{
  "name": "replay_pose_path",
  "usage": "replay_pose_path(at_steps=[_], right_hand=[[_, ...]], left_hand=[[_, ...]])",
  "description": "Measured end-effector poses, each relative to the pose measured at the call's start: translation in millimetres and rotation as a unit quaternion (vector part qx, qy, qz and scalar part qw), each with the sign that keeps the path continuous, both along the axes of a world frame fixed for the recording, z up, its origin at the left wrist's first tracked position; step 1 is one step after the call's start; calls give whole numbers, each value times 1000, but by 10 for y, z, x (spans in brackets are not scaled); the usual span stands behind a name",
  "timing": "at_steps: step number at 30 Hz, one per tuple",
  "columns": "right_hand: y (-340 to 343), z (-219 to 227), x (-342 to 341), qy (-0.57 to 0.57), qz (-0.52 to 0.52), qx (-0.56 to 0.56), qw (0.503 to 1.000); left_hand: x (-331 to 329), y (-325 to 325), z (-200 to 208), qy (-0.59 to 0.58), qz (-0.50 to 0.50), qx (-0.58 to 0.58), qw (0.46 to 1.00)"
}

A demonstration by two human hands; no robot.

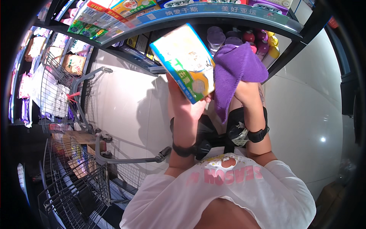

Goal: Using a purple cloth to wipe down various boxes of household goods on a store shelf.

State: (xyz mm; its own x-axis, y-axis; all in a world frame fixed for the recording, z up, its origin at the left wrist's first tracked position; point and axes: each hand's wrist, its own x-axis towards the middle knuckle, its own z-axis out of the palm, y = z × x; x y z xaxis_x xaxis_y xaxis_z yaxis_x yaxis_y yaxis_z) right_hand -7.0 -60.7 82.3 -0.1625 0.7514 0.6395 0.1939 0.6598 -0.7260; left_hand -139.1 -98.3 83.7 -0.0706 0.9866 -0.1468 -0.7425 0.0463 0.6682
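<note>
Before shelf edge | left hand clasping box | right hand under cloth, grip unclear | floorspace rightward

Floor tiles brightly lit; small round glare spot at right. Soft shadow on tiles left of the left forearm. Carton: upper face near-white, overexposed, print slightly soft. Lower-left wire shopping cart dim. Fisheye bows the shelf's front strip; black vignette encircles the view.
</note>
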Motion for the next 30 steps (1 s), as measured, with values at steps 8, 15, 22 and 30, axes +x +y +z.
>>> replay_pose_path(at_steps=[8, 15, 22, 30], right_hand=[[54, -115, 8, 110, 14, -125, 986], [53, -66, 90, 74, 67, -65, 993], [120, -99, 71, 144, -22, -39, 989], [10, -99, -231, 1, 16, -25, 1000]], left_hand=[[39, 59, 193, -54, 10, 39, 998], [-88, 60, -163, -51, -15, 108, 993], [-116, 73, -275, 16, -16, 197, 980], [-39, 106, -326, -38, 27, 142, 989]])
